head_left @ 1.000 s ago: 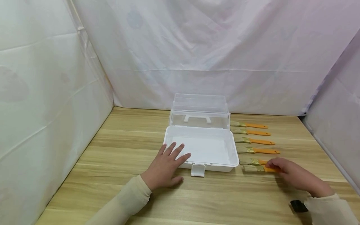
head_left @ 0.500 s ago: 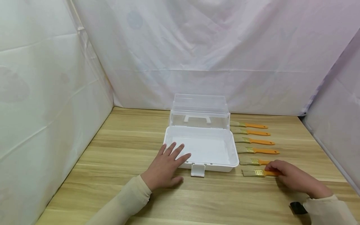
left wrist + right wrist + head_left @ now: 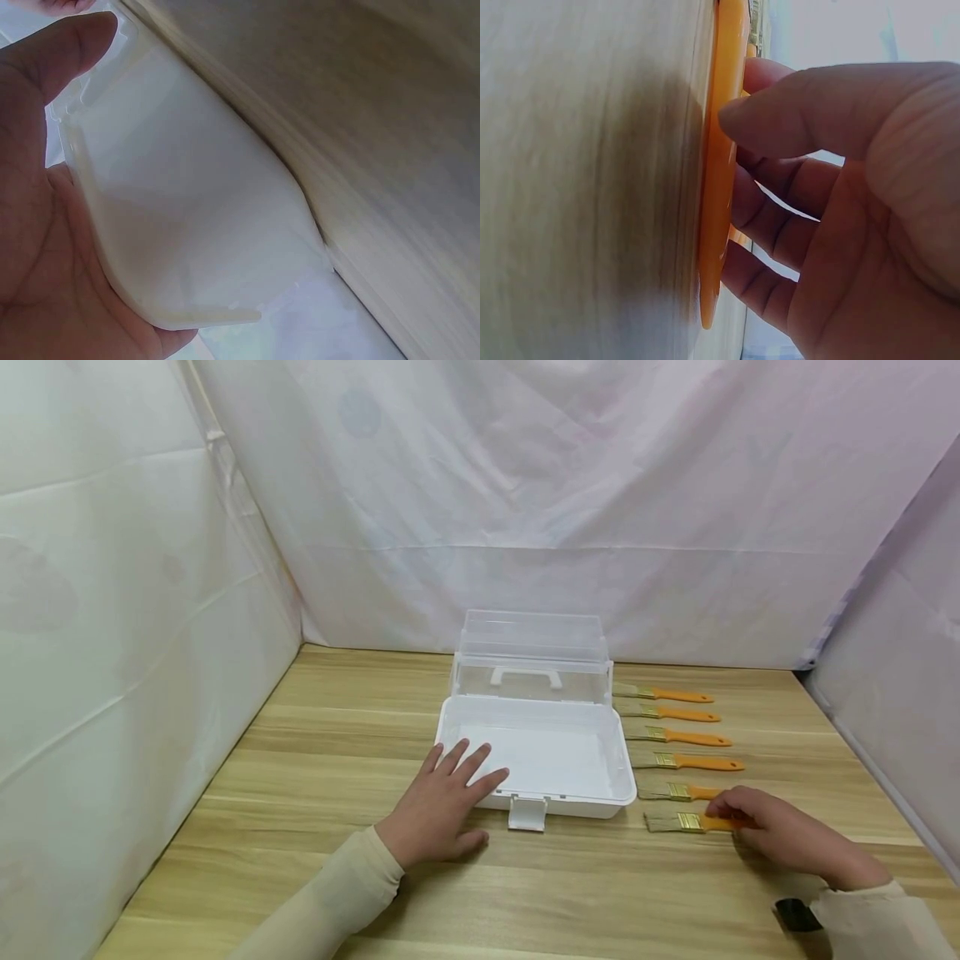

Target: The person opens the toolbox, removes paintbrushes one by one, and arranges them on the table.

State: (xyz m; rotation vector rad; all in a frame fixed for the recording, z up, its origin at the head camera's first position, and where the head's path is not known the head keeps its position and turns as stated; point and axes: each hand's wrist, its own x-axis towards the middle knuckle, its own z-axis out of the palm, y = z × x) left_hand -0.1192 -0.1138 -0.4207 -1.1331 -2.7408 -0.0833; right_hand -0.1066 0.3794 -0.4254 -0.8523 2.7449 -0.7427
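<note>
A white plastic box stands with its clear lid tipped back. My left hand rests over the box's front left corner with fingers spread across the rim; the left wrist view shows its palm against the white outer wall. At the right, my right hand pinches the orange handle of the nearest paintbrush, which lies flat along the tabletop with bristles toward the box. Close up, thumb and fingertips meet on the handle, whose tail end sticks out below them.
Several more orange-handled paintbrushes lie in a column beside the box's right side, bristles pointing left. The front latch hangs down. White cloth walls off the back and both sides of the wooden table.
The nearest paintbrush has shifted slightly toward the front edge, apart from the brush behind it, with my right hand on its handle. The left hand and box have stayed in place.
</note>
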